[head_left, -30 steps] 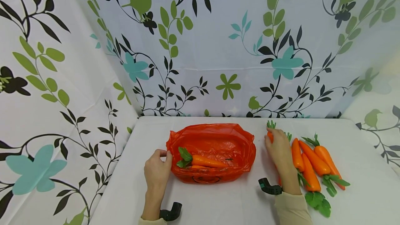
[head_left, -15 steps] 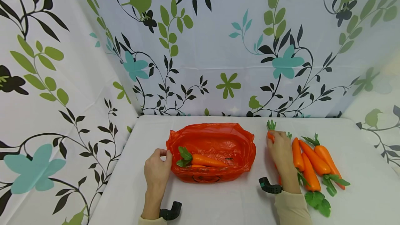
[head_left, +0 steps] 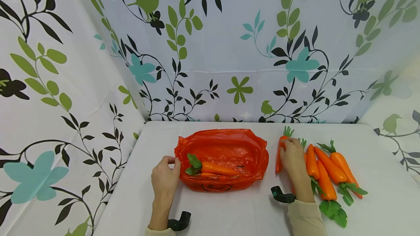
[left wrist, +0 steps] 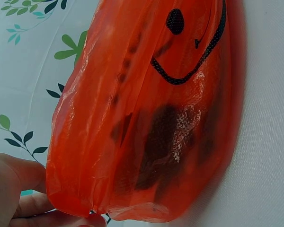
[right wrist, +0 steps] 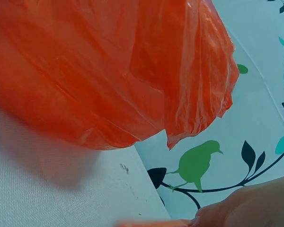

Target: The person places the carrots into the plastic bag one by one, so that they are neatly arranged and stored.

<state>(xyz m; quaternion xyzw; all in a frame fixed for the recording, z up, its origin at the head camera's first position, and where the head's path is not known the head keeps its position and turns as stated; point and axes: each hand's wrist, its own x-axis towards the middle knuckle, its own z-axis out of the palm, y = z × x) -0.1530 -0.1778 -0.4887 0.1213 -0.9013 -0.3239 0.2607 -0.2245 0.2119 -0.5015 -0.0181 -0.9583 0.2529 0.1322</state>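
Note:
An open red plastic bag lies on the white table with carrots inside, one showing green leaves. At the bag's left edge the left hand pinches the rim; in the left wrist view its fingers reach round the bag. To the right of the bag, the right hand grips a carrot near its green top, its tip pointing toward the table's front. The right wrist view shows part of this hand low in the frame, below the bag.
Several more carrots with green tops lie in a group right of the right hand, some partly under the forearm. A patterned curtain hangs behind the table and along its left side.
The carrot in the right hand has swung out to the left from under the hand, so more of its length shows. The left hand and the bag have stayed still.

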